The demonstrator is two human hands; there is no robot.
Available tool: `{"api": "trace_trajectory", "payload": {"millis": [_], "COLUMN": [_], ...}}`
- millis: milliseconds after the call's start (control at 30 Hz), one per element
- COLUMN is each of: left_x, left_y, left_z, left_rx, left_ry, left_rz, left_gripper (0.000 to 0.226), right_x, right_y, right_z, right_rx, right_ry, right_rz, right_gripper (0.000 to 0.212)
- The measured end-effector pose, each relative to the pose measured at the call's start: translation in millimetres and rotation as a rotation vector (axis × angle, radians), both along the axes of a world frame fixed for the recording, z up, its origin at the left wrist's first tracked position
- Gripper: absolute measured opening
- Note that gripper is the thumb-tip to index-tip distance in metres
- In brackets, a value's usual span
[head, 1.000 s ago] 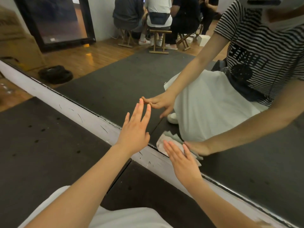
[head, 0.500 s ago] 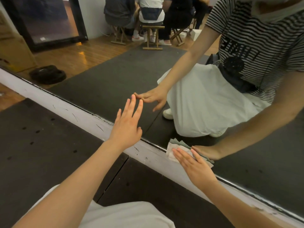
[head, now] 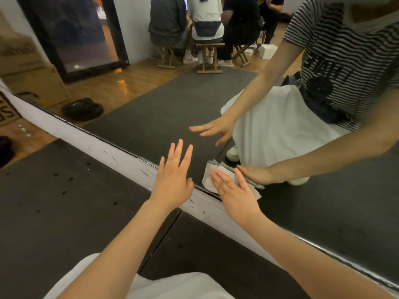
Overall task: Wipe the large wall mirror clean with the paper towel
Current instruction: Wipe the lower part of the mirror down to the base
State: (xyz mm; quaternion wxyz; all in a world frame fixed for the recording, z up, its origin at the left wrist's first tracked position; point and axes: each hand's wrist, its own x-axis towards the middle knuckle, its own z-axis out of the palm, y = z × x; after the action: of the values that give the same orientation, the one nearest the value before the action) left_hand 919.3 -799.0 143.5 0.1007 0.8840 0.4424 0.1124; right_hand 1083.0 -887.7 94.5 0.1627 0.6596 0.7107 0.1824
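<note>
While the right hand [head: 236, 196] presses the paper towel [head: 210, 176] flat-fingered against the wall mirror [head: 151, 117], the left hand [head: 173, 178] hovers alongside, fingers straight and spread.

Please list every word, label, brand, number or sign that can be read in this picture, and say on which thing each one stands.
No text reads whole.
"SE": only a guess, large dark letters cut off by the picture's left edge, on the cardboard box.
Unreadable: dark blocky print, mirrored and blurred, on the striped shirt reflected in the mirror.
Unreadable: a blurred dark mark on the reflected cardboard box.
Unreadable: a small white sticker on the black-framed panel, too small.
</note>
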Motion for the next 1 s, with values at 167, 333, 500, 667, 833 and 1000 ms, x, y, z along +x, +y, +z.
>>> {"api": "trace_trajectory", "payload": {"millis": [167,333,500,667,833,1000], "left_x": [-34,-36,-29,-19,-1,32], "left_y": [2,11,18,43,60,71], "left_z": [-13,-15,-28,-32,-50,-62], "left_rx": [-0.059,-0.05,-0.024,0.005,0.007,-0.032], "left_ry": [0.068,0.01,-0.036,-0.226,-0.485,-0.831], "left_rz": [0.066,0.058,0.008,0.027,0.016,0.14], "left_gripper": [0.085,0.09,0.09,0.095,0.096,0.085], "right_x": [-2,4,-6,-10,2,1], "right_y": [3,11,-7,-13,12,32], "right_z": [47,76,82,100,98,91], "right_rx": [0.116,0.421,0.392,0.482,0.492,0.453], "right_ry": [-0.019,0.013,0.051,0.066,-0.058,-0.145], "right_rz": [-0.024,0.131,0.268,0.341,0.315,0.205], "right_gripper": [0.07,0.074,0.084,0.058,0.06,0.061]}}
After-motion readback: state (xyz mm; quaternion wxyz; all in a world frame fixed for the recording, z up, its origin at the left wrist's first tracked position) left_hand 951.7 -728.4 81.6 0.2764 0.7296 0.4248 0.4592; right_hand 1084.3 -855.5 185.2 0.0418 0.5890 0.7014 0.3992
